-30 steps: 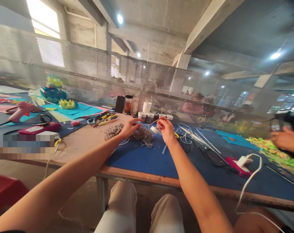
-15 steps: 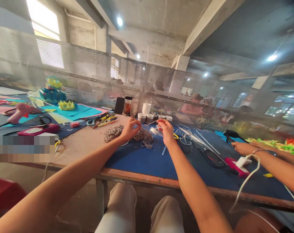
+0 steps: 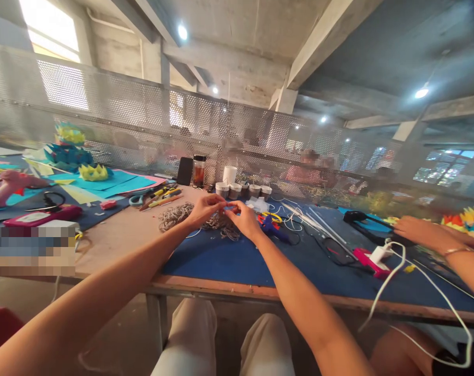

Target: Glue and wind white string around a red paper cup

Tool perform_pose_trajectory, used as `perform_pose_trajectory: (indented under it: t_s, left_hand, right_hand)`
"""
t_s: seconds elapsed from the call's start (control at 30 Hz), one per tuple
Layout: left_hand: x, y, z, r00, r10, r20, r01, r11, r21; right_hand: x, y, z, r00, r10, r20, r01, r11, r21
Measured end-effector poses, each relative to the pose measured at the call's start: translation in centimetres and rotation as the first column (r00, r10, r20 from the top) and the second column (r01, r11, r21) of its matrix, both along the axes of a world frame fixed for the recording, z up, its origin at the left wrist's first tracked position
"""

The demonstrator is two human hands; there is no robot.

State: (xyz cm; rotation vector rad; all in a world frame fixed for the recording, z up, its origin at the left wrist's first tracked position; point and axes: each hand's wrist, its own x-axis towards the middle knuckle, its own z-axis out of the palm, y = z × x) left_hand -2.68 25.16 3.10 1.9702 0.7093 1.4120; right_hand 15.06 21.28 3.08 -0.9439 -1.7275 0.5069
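Observation:
My left hand (image 3: pixel 206 209) and my right hand (image 3: pixel 241 216) meet above the table, fingertips almost touching. Both are pinched closed on something too small to make out; a bit of blue shows between them. Beneath and beside them lies a tangled heap of grey-brown cord (image 3: pixel 174 216), partly hidden by my hands. Right of my right hand rests a dark blue tool (image 3: pixel 274 228) beside a yellow ring. Small lidded cups (image 3: pixel 234 191) and a white roll (image 3: pixel 229 174) stand just behind.
Scissors and pliers (image 3: pixel 161 197) lie left of the cups, near a jar (image 3: pixel 199 171). Blue paper (image 3: pixel 111 183) and a pink glue gun (image 3: pixel 10 187) are at left. White cables and a pink power strip (image 3: pixel 374 261) lie at right, near another person's hand (image 3: pixel 421 232).
My right hand has moved left to meet my left hand; the strand stretched between them no longer shows. The dark blue tool is now visible. The other person's hand has shifted right.

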Motion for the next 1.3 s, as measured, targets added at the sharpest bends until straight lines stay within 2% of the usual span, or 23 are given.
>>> perform_pose_trajectory:
  t_s: [0.23,0.4,0.57,0.67,0.8,0.9,1.0,1.13,1.3]
  left_hand:
    - [-0.2,0.4,-0.4,0.998,0.054,0.025,-0.053,0.998,-0.044]
    - [-0.8,1.2,-0.8,0.977,0.182,0.112,-0.173,0.981,-0.089]
    - [-1.8,2.2,-0.8,0.928,0.288,0.236,-0.251,0.952,-0.175]
    - [-1.6,2.0,-0.6,0.937,0.258,0.237,-0.215,0.957,-0.192]
    - [-0.7,0.6,0.1,0.981,0.117,0.153,-0.091,0.982,-0.168]
    - [-0.2,-0.5,0.8,0.998,0.011,0.068,-0.001,0.989,-0.146]
    - [0.0,-1.1,1.1,0.999,-0.044,0.017,0.046,0.99,-0.131]
    - [-0.1,-1.0,1.1,0.999,-0.045,-0.02,0.043,0.991,-0.124]
    - [-0.3,0.2,0.3,0.997,0.056,-0.06,-0.061,0.994,-0.091]
  right_hand:
    - [0.6,-0.2,1.1,0.972,0.088,-0.216,-0.111,0.989,-0.095]
    - [1.2,-0.8,1.9,0.895,0.213,-0.392,-0.281,0.952,-0.123]
    - [1.9,-0.7,2.4,0.842,0.21,-0.497,-0.301,0.947,-0.108]
    - [2.0,-0.3,2.4,0.85,0.166,-0.5,-0.252,0.962,-0.109]
    - [1.3,-0.1,1.9,0.892,0.119,-0.436,-0.187,0.975,-0.117]
    - [0.5,-0.1,1.1,0.917,0.137,-0.375,-0.206,0.967,-0.15]
    - [0.1,0.1,0.3,0.93,0.161,-0.331,-0.233,0.954,-0.191]
    - [0.4,0.2,0.4,0.921,0.154,-0.358,-0.241,0.947,-0.213]
    - [1.5,-0.4,2.0,0.845,0.155,-0.511,-0.289,0.938,-0.193]
